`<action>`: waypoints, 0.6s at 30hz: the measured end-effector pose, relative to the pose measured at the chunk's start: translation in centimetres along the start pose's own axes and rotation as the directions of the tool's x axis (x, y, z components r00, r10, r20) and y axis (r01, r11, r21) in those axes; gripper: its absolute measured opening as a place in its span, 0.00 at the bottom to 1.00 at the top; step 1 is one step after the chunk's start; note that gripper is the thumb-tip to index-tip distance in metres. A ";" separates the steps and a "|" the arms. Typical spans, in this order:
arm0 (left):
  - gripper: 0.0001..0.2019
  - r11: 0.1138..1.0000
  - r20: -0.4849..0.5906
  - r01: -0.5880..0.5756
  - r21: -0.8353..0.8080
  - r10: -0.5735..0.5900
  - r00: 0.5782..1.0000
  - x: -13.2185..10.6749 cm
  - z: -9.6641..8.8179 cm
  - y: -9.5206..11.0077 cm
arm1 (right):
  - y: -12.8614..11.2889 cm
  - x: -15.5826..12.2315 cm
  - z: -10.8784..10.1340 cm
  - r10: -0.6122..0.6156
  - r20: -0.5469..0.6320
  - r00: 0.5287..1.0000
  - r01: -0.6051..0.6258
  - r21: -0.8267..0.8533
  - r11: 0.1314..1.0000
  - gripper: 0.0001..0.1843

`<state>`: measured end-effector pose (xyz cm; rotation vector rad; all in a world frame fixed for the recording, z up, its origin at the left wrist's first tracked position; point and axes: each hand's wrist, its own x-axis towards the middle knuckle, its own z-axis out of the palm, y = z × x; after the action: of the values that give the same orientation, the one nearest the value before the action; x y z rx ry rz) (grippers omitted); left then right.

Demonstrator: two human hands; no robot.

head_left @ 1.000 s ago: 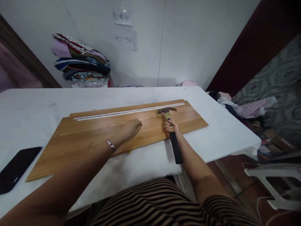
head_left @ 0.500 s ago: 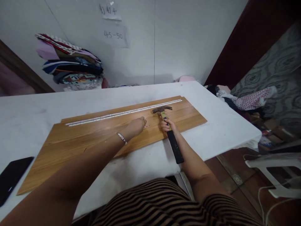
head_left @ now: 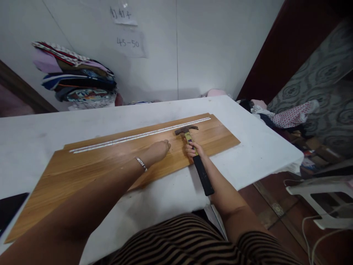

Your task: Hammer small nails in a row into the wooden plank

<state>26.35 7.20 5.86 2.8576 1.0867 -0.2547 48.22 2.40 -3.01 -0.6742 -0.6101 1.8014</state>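
Observation:
A long wooden board [head_left: 91, 165] lies on the white table [head_left: 253, 154], with a thin white strip [head_left: 138, 135] running along its far edge. My right hand [head_left: 193, 150] is closed round a claw hammer [head_left: 193, 151] high on its yellow and black handle; the rusty head rests on the board near the strip. My left hand [head_left: 158, 151], a silver bracelet on its wrist, lies on the board just left of the hammer with fingers pinched together at a spot on the wood. What the fingertips hold is too small to name.
A black phone [head_left: 9, 208] lies at the table's left edge. Folded fabrics [head_left: 74, 79] are stacked against the wall at the back left. Clothes [head_left: 292, 116] lie past the table's right end, and a white plastic chair [head_left: 320, 202] stands on the floor at right.
My left hand has slid right along the board, close up to the hammer, over the small row of dots. The hammer has stayed put; the view has shifted to the right.

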 end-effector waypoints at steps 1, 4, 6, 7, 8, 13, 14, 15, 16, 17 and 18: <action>0.14 1.000 -0.007 0.001 -0.009 -0.001 1.000 0.1 0.0 0.0 | -0.1 -0.1 0.1 -0.002 -0.011 1.000 0.001 -0.008 1.000 0.06; 0.13 1.000 0.004 -0.010 0.008 0.010 1.000 0.3 0.0 0.0 | -0.2 -0.2 0.6 0.012 -0.043 0.999 -0.012 -0.010 1.000 0.06; 0.12 0.999 0.019 -0.030 0.028 0.029 0.999 0.5 0.0 0.0 | -0.3 -0.3 0.8 0.020 -0.056 0.998 -0.020 0.010 1.000 0.06; 0.13 0.999 0.023 -0.037 0.034 0.037 0.999 0.6 0.0 0.0 | -0.3 -0.4 0.9 0.023 -0.059 0.998 -0.022 0.019 1.000 0.06; 0.13 0.998 0.023 -0.043 0.036 0.042 0.999 0.7 0.0 0.0 | -0.3 -0.4 0.9 0.022 -0.060 0.998 -0.021 0.024 0.999 0.06; 0.14 0.997 0.039 -0.065 0.029 0.064 0.997 1.1 0.1 -0.1 | -0.2 -0.4 0.7 0.035 -0.052 0.998 -0.035 0.002 0.999 0.02; 0.14 0.998 0.042 -0.064 0.012 0.064 0.997 1.1 0.2 -0.1 | -0.1 -0.3 0.7 0.048 -0.050 0.998 -0.049 -0.006 0.999 0.02; 0.14 0.998 0.038 -0.059 -0.013 0.060 0.997 1.2 0.3 -0.1 | -0.1 -0.3 0.6 0.058 -0.048 0.997 -0.058 -0.011 0.998 0.03; 0.14 0.997 0.024 -0.054 -0.049 0.055 0.998 1.1 0.4 -0.1 | -0.1 -0.3 0.6 0.059 -0.047 0.997 -0.060 -0.011 0.998 0.04; 0.15 0.995 0.004 -0.044 -0.088 0.045 0.999 1.1 0.6 -0.2 | -0.1 -0.3 0.6 0.061 -0.046 0.997 -0.061 -0.008 0.998 0.04; 0.15 0.992 -0.019 -0.033 -0.126 0.030 0.999 1.0 0.8 -0.2 | -0.2 -0.2 0.6 0.063 -0.044 0.997 -0.063 -0.003 0.998 0.04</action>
<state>26.81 7.89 4.92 2.7673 1.0208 -0.1541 48.00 2.17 -2.46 -0.7416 -0.5691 1.8392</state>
